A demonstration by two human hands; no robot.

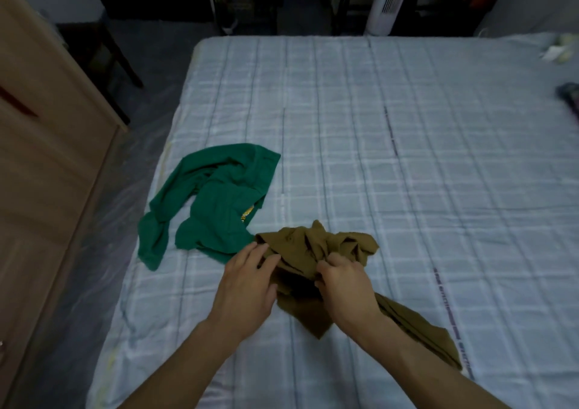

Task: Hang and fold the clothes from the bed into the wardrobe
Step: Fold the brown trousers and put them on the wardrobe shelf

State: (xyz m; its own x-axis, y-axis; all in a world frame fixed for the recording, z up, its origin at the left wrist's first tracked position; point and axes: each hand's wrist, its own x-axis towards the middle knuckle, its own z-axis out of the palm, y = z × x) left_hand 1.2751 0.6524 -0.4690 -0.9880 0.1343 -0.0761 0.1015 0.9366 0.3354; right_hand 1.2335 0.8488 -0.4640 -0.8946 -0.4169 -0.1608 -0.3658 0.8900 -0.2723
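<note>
The brown garment point(313, 252) is found low in the middle of the frame, bunched up on the bed point(407, 142); its long axis runs from that bunch down to the lower right, with a tail passed under the right forearm. The right hand point(344, 280) is dug into the middle of the bunch, fingers curled round a fold of it; the left hand point(247, 280) is laid on the bunch's left edge with fingers mostly straight and a bit spread, though whether anything is pinched under the thumb can't really be made out. So the bulk is set just up-frame of both hands, and the tail is left on the right hand's side; flattening it for a fold would likely be started by that tail being drawn out along the same diagonal. The green top point(216, 208) is sprawled to the left, touching the brown corner; it's nearer the left hand. A wooden cabinet point(47, 158) is seen down the left edge.
</note>
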